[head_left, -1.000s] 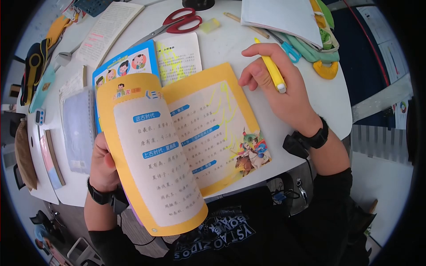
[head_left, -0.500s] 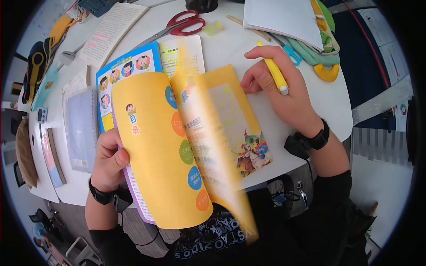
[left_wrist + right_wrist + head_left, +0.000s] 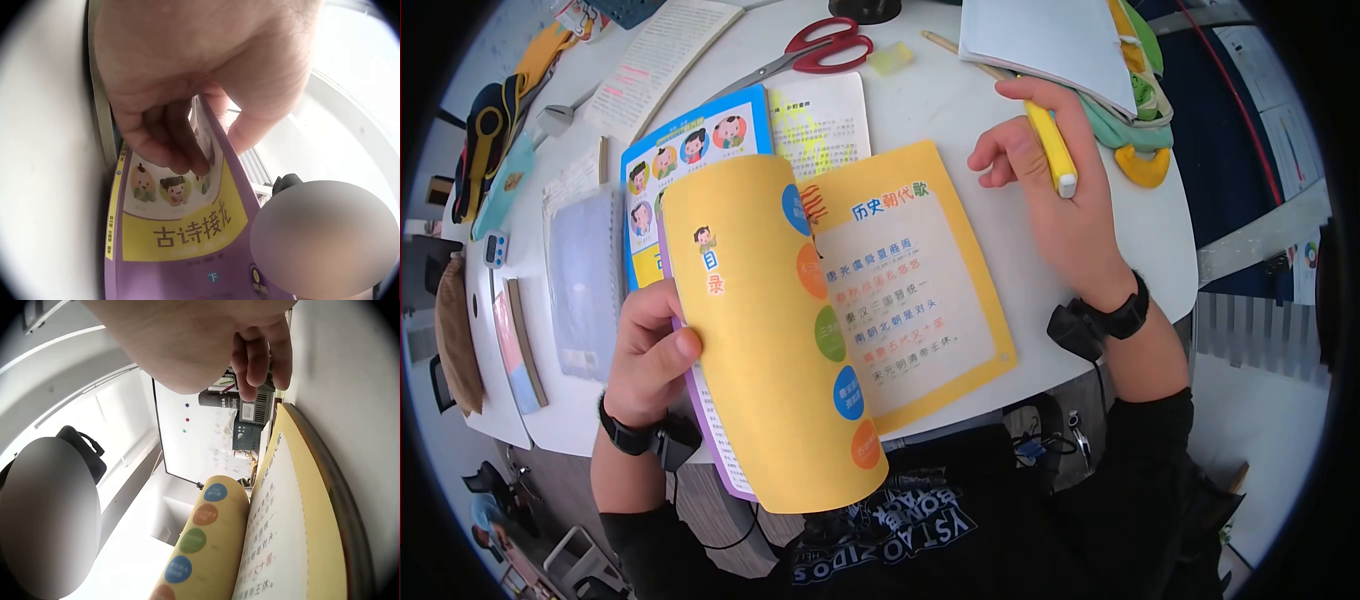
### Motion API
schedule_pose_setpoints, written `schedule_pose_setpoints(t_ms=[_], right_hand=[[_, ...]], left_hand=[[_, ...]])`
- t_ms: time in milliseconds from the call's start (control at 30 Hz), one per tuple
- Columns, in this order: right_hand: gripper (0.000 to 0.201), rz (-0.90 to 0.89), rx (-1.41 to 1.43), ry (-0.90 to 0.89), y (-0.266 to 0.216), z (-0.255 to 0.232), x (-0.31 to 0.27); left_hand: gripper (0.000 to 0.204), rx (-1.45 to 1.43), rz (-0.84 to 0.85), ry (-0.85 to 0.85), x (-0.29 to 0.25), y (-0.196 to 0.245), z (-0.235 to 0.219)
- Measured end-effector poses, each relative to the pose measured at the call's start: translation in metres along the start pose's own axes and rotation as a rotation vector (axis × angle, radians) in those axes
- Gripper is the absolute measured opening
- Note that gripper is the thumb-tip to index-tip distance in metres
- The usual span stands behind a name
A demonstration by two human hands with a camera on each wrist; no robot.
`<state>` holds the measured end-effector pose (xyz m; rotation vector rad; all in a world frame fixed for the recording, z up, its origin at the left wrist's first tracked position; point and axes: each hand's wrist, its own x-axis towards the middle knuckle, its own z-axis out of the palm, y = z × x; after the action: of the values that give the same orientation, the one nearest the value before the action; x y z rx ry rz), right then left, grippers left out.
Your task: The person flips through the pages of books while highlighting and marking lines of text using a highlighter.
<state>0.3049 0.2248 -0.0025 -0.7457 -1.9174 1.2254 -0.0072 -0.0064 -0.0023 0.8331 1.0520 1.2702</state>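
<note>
A yellow-bordered book (image 3: 930, 300) lies open, its right-hand page printed with coloured lines of text. Its left side, a plain yellow page (image 3: 765, 360) with coloured circles down one edge, curves upward. My left hand (image 3: 650, 355) grips that side, thumb on the yellow page and fingers behind, against the purple cover (image 3: 181, 275) with cartoon children. In my right hand (image 3: 1075, 225) a yellow highlighter (image 3: 1052, 150) is held between thumb and index finger, off the book's upper right corner. The other right fingers (image 3: 257, 362) are bent loosely, above the page edge.
Behind the book lie a blue book (image 3: 690, 150) and a page with yellow marks (image 3: 830, 130). Red-handled scissors (image 3: 840, 55) rest farther back. White papers (image 3: 1050, 50) sit on a green pouch at the right. A clear-covered spiral notebook (image 3: 585, 290) lies left.
Pages have swung over rightward, so the highlighted page with horse riders is covered and the yellow contents page shows at left. My right hand, with the highlighter, has shifted slightly up and right.
</note>
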Motion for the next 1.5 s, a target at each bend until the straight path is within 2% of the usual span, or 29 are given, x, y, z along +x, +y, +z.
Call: schedule_pose_setpoints(t_ms=[300,633,700,733,800,833,933,1000,1033,1133,1333,1500], right_hand=[[0.029,0.02,-0.054,-0.096,-0.002,0.003,-0.002],[0.029,-0.015,-0.05,-0.121,-0.001,0.004,-0.005],[0.03,0.012,-0.032,-0.132,-0.002,0.003,-0.004],[0.03,0.006,-0.034,-0.13,-0.004,0.003,-0.003],[0.031,0.041,-0.053,-0.136,-0.005,0.003,-0.004],[0.031,0.043,-0.052,-0.139,-0.005,0.004,-0.004],[0.031,0.071,-0.025,-0.116,-0.003,0.006,-0.005],[0.031,-0.105,-0.198,-0.079,-0.001,0.006,-0.003],[0.031,-0.104,-0.198,-0.079,-0.001,0.007,-0.004],[0.032,0.067,0.049,-0.075,-0.005,0.008,-0.004],[0.033,0.047,0.018,-0.081,-0.003,0.007,-0.003],[0.035,-0.018,-0.097,-0.112,0.002,0.006,-0.003]], left_hand=[[0.033,0.046,0.052,0.009,0.001,-0.007,-0.005],[0.034,0.078,0.081,0.013,0.0,-0.006,-0.002],[0.034,0.108,-0.016,0.151,-0.003,-0.006,-0.001],[0.034,0.11,-0.011,0.148,-0.002,-0.007,-0.004],[0.032,0.036,0.062,-0.016,0.0,-0.011,-0.011],[0.03,0.038,0.059,-0.026,0.0,-0.011,-0.012],[0.029,-0.011,0.017,-0.038,0.0,-0.003,-0.007],[0.03,-0.032,0.011,-0.035,0.002,0.0,-0.001],[0.031,-0.049,0.011,-0.037,0.003,0.001,0.001],[0.035,-0.042,0.0,-0.038,0.003,0.0,-0.003],[0.039,0.004,0.01,-0.067,0.002,-0.003,-0.01],[0.044,-0.04,0.0,-0.003,0.002,-0.001,-0.002]])
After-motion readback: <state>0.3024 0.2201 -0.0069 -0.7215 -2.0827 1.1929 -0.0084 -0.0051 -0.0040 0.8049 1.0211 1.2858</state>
